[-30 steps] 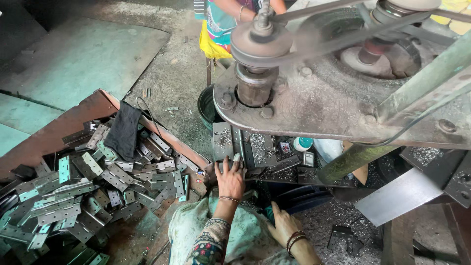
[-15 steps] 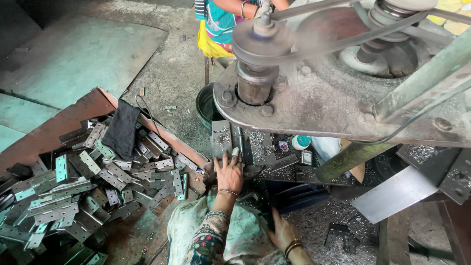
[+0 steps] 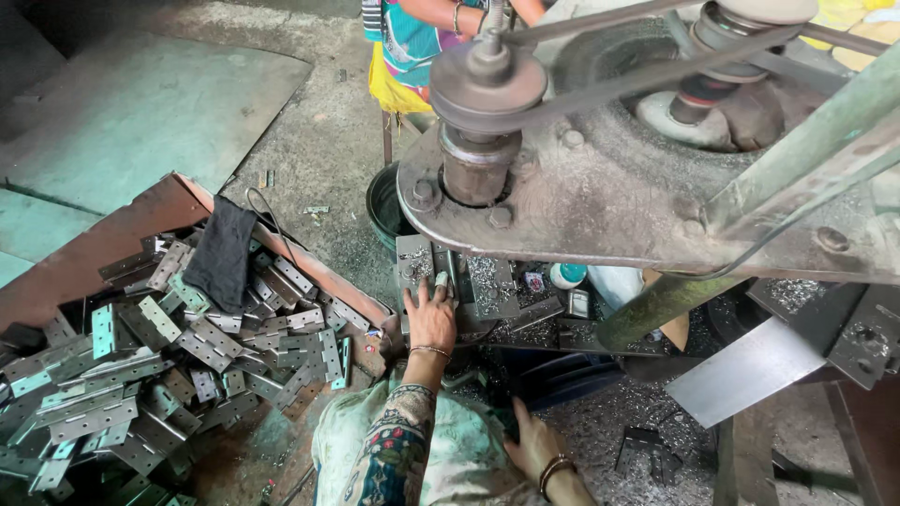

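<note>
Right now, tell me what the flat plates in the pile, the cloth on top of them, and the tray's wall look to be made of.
Plates: apparently metal, likely steel; grey sheen, sharp edges, punched holes, some with a greenish tint.
Cloth: soft dark fabric, matte, draped limp over the pile.
Tray wall: probably rusted sheet metal; flat, thin, reddish-brown, though painted board cannot be ruled out.

Head camera looks steeply down, close over the drill press (image 3: 600, 187)

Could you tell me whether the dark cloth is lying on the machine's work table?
No, the dark cloth lies on the pile of metal hinges, well to the side of the work table.
</note>
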